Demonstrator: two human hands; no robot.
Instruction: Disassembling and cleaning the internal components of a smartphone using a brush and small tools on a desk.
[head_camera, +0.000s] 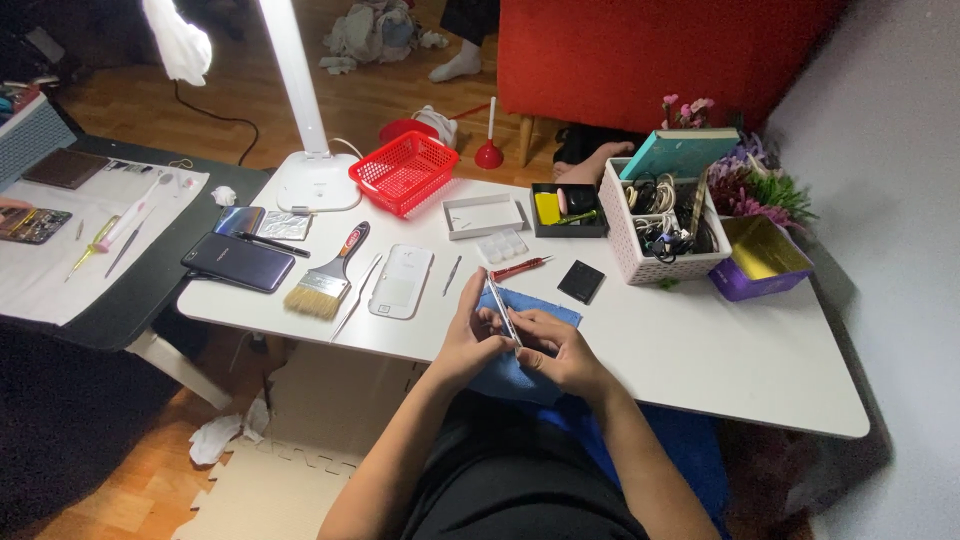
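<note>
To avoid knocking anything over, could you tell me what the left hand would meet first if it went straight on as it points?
Probably the red-handled screwdriver beyond the left hand; depth is unclear.

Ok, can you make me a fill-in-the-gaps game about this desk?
1. Both hands, left hand and right hand, hold a thin phone above a ___ cloth.
2. The plastic basket by the lamp is ___.
3. The paintbrush lies between the dark phone and the ___ phone cover.

Missing words: blue; red; white

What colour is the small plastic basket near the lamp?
The basket is red, seen clearly in the head view.
</note>
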